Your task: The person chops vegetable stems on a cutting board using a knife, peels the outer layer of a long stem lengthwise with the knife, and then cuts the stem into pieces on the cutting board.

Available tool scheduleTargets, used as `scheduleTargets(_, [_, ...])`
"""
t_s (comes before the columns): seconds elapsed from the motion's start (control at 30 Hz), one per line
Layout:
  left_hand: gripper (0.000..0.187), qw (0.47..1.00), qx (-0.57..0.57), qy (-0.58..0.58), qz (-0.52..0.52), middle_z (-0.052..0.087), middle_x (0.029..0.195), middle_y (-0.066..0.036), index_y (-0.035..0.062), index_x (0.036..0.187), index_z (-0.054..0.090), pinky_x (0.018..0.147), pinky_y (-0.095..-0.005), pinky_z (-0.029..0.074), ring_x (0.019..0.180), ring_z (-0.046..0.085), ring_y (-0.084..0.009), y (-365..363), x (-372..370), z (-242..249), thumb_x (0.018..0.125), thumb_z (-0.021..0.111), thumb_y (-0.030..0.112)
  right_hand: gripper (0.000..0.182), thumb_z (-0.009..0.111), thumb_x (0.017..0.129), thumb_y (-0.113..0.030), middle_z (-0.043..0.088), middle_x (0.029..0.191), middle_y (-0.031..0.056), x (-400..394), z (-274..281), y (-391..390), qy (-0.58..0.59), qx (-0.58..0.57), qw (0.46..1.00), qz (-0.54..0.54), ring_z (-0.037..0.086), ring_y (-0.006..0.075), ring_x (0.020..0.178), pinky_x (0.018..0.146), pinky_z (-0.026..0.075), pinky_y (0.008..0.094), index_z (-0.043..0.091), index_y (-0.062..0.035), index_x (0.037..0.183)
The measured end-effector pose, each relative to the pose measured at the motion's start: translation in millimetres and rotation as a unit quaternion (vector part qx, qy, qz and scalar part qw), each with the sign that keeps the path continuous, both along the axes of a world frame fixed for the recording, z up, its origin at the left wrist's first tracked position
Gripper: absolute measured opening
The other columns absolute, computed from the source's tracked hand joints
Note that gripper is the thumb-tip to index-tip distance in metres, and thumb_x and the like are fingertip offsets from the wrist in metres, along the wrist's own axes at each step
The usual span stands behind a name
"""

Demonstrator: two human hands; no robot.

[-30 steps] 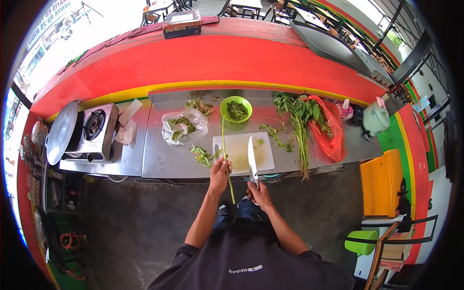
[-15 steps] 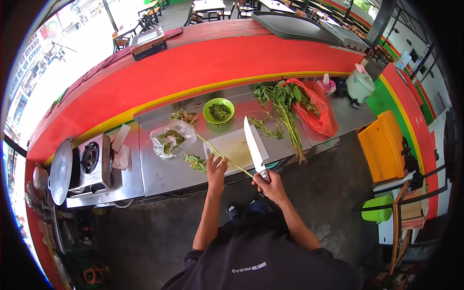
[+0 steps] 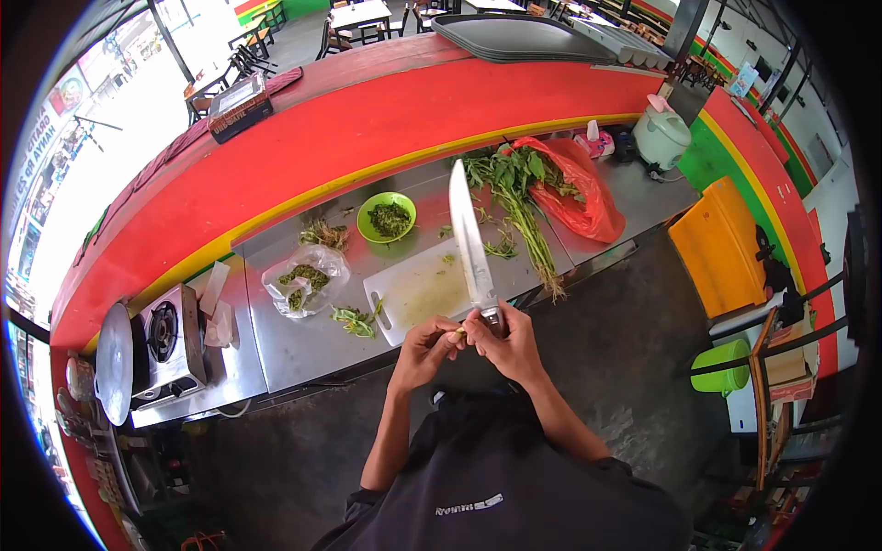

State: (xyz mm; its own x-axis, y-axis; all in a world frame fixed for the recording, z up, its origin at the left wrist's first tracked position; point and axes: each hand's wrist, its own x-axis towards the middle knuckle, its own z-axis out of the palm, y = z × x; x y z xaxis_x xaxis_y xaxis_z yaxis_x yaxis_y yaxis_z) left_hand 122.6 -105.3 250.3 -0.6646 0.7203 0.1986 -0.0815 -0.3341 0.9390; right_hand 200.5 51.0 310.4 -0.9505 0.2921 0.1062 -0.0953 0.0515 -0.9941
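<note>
My right hand (image 3: 503, 343) is closed around the handle of a large kitchen knife (image 3: 469, 241), its blade pointing up and away from me. Against it, my left hand (image 3: 428, 351) is closed in a pinch. A short bit of green plant stem (image 3: 460, 331) shows between the fingertips of both hands; the rest of it is hidden. Just beyond the hands lies a white cutting board (image 3: 423, 292) with a few green scraps. Left of the board are leafy trimmings (image 3: 356, 320). A green bowl (image 3: 411, 226) of chopped greens stands behind it.
A clear plastic bag (image 3: 274, 286) of greens and a bundle of roots (image 3: 323, 235) lie left. Long leafy stalks (image 3: 525, 219) and a red plastic bag (image 3: 602, 207) are at right. A gas stove (image 3: 186, 344) stands far left, a rice cooker (image 3: 663, 140) far right.
The long stem that stretched across the board is now mostly out of sight at my hands. My left hand has come in beside the right and closed. The knife points more upright.
</note>
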Motion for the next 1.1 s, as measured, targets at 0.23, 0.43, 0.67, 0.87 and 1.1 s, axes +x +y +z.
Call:
scheduleTargets(0.23, [0.013,0.999,0.016,0.009,0.046,0.064,0.092,-0.006,-0.0001,0.107,0.065,0.066,-0.025,0.047,0.076,0.056,-0.0102,31,8,19,0.098,0.058,0.006,0.02,0.07,0.091,-0.02,0.063,0.068,-0.0005,3,4,31,0.008,-0.048,0.999,0.022,0.053,0.0021,0.055,0.049,0.042,0.0195,0.062,-0.0019,0.095])
scheduleTargets(0.43, [0.01,0.985,0.065,0.047,0.154,0.061,0.088,-0.004,0.0004,0.103,0.066,0.068,-0.0227,0.043,0.077,0.055,-0.0093,72,8,33,0.096,0.06,0.006,0.022,0.056,0.1,-0.019,0.057,0.068,-0.0006,12,12,78,0.012,-0.07,0.99,0.12,0.045,0.0036,0.056,0.051,0.036,0.0212,0.054,-0.0004,0.111])
scheduleTargets(0.67, [0.009,0.972,0.084,0.087,0.199,0.059,0.086,-0.004,-0.0002,0.099,0.066,0.069,-0.023,0.043,0.076,0.054,-0.0099,113,4,51,0.096,0.061,0.007,0.025,0.054,0.101,-0.016,0.05,0.066,0.0002,34,8,126,0.059,0.016,0.983,0.173,0.043,0.0056,0.058,0.052,0.036,0.0238,0.049,-0.0009,0.12])
scheduleTargets(0.87, [0.012,0.977,0.08,0.092,0.175,0.06,0.09,-0.007,-0.0021,0.1,0.067,0.073,-0.0245,0.045,0.081,0.056,-0.0123,145,6,54,0.096,0.062,0.007,0.026,0.056,0.1,-0.016,0.049,0.064,0.0005,34,3,157,0.075,0.036,0.983,0.163,0.043,0.0069,0.054,0.05,0.036,0.0249,0.051,-0.0006,0.12])
scheduleTargets(1.1, [0.011,0.978,0.057,0.109,0.168,0.061,0.093,-0.008,-0.002,0.1,0.068,0.073,-0.0251,0.046,0.082,0.056,-0.0128,171,5,52,0.094,0.063,0.006,0.026,0.056,0.1,-0.016,0.048,0.063,0.0009,42,5,180,0.06,0.036,0.989,0.133,0.043,0.0076,0.053,0.049,0.036,0.0256,0.052,-0.0003,0.12])
